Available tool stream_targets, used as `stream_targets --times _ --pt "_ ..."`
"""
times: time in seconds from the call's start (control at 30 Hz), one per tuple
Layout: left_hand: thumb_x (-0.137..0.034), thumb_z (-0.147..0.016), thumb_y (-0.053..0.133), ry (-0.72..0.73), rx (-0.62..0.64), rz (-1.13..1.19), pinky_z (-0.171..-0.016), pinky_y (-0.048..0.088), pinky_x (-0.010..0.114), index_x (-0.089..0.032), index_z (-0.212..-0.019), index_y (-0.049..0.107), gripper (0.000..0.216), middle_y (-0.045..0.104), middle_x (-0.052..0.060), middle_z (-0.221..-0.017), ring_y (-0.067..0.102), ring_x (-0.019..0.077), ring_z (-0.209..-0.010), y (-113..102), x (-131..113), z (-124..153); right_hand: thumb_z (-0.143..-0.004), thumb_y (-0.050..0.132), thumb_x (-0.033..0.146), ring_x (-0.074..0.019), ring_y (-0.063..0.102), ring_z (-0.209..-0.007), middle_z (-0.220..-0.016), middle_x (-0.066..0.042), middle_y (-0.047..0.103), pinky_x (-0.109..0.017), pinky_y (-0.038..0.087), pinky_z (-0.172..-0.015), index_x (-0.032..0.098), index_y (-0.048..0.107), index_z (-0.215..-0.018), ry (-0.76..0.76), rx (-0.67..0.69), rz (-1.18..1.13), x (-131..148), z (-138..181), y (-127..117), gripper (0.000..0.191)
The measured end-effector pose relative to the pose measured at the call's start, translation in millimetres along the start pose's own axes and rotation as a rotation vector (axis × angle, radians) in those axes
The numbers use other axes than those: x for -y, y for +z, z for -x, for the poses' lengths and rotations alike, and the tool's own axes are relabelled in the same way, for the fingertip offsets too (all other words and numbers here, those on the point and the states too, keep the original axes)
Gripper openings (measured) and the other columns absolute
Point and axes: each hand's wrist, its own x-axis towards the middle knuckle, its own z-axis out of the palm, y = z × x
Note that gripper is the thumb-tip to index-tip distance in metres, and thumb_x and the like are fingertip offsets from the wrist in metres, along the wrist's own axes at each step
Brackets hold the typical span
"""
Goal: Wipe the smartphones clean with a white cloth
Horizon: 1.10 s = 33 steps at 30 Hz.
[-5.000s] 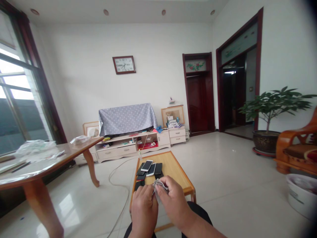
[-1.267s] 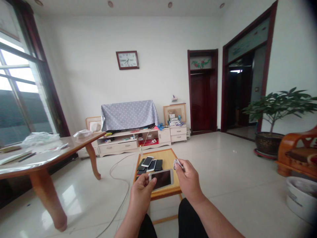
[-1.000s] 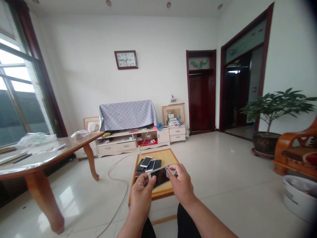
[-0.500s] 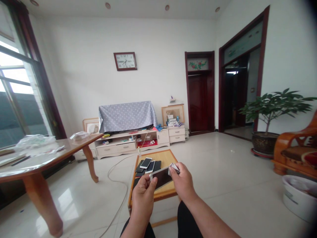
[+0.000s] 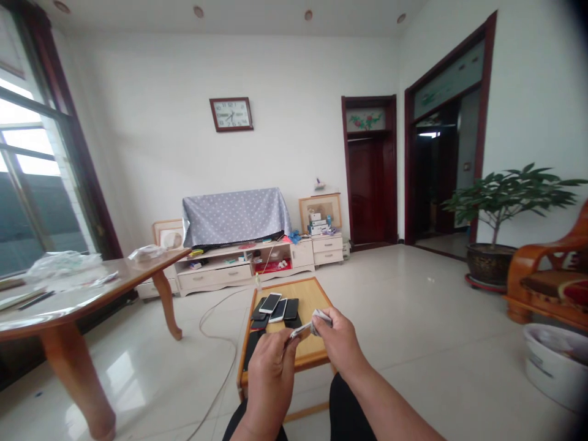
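The left hand (image 5: 274,361) pinches the near end of a slim, flat phone with a silver-white rim (image 5: 301,331) between thumb and curled fingers. The phone slants up towards the right hand (image 5: 339,338), turned almost edge-on, probably so that its far end is left free of the left hand's grip. The right hand pinches a crumpled, soft-looking pale grey cloth (image 5: 316,324) at that far end; whether it presses on the rim is hard to tell. Below both hands stands a low desk (image 5: 312,293) with a pale, smooth wood top and orange-brown edging. Ahead of the left hand lie a glossy white-framed phone with a dark screen (image 5: 271,302), a similar white-edged phone (image 5: 278,310) close against it and a black rectangular phone (image 5: 291,309) nearer the right hand, seemingly grouped for easy reach
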Motion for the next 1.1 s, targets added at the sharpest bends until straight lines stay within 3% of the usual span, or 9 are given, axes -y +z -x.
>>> stream_targets --times 0.13,0.27,0.4,0.5,0.73,0.9,1.1 --pt "-0.030 -0.093 0.060 0.057 0.019 -0.016 -0.081 0.045 0.033 -0.029 -0.106 0.072 0.018 0.073 0.007 -0.094 0.064 0.0250 -0.089 -0.2 -3.7 -0.2 -0.088 0.061 0.042 -0.0168 0.057 -0.068 -0.070 0.002 0.062 -0.025 0.044 -0.062 0.020 0.062 -0.078 -0.062 0.106 -0.027 12.8 10.0 3.3 0.024" --pt "-0.031 -0.093 0.061 0.033 -0.010 0.018 -0.084 0.046 0.033 -0.028 -0.107 0.072 0.018 0.073 0.007 -0.098 0.065 0.0248 -0.092 -1.6 -1.8 1.3 -0.087 0.061 0.040 -0.0171 0.056 -0.067 -0.069 0.002 0.062 -0.025 0.043 -0.062 0.020 0.062 -0.077 -0.037 0.063 -0.003 2.9 1.2 -3.3 0.022" --pt "-0.034 -0.091 0.063 -0.049 -0.035 0.043 -0.083 0.046 0.033 -0.027 -0.104 0.072 0.017 0.072 0.007 -0.097 0.064 0.0243 -0.090 0.1 5.3 1.8 -0.085 0.062 0.040 -0.0185 0.058 -0.066 -0.067 0.001 0.064 -0.027 0.044 -0.062 0.020 0.062 -0.075 0.013 -0.001 0.075 -16.2 -8.9 -9.8 0.023" --pt "-0.037 -0.091 0.063 -0.085 -0.012 0.073 -0.083 0.046 0.033 -0.026 -0.103 0.073 0.019 0.071 0.007 -0.095 0.064 0.0240 -0.090 3.2 7.0 1.6 -0.086 0.061 0.040 -0.0186 0.059 -0.067 -0.070 0.000 0.066 -0.027 0.044 -0.063 0.020 0.064 -0.078 -0.030 0.020 0.077 -14.3 -5.3 -8.7 0.022" --pt "-0.050 -0.088 0.065 -0.331 -0.072 0.464 -0.086 0.050 0.032 -0.021 -0.107 0.070 0.035 0.074 0.005 -0.098 0.066 0.0222 -0.092 5.2 7.8 -6.3 -0.086 0.066 0.050 -0.0196 0.061 -0.072 -0.077 -0.002 0.068 -0.028 0.046 -0.067 0.018 0.066 -0.084 -0.022 -0.029 -0.007 -9.8 -8.3 -13.8 0.031" --pt "-0.056 -0.083 0.069 -0.487 -0.164 0.708 -0.085 0.051 0.031 -0.020 -0.105 0.068 0.042 0.073 0.003 -0.098 0.065 0.0205 -0.093 9.5 11.8 -11.7 -0.089 0.065 0.055 -0.0187 0.060 -0.075 -0.084 -0.005 0.071 -0.028 0.044 -0.069 0.016 0.072 -0.096 0.057 0.109 -0.231 -16.3 -10.9 -12.5 0.040" --pt "-0.057 -0.078 0.074 -0.580 -0.130 0.787 -0.083 0.052 0.032 -0.017 -0.099 0.069 0.045 0.073 0.005 -0.095 0.067 0.0217 -0.093 9.0 11.7 -7.1 -0.088 0.067 0.054 -0.0150 0.055 -0.068 -0.075 -0.002 0.067 -0.026 0.041 -0.064 0.016 0.071 -0.086 0.095 0.210 -0.300 -11.1 -13.0 -19.1 0.038"
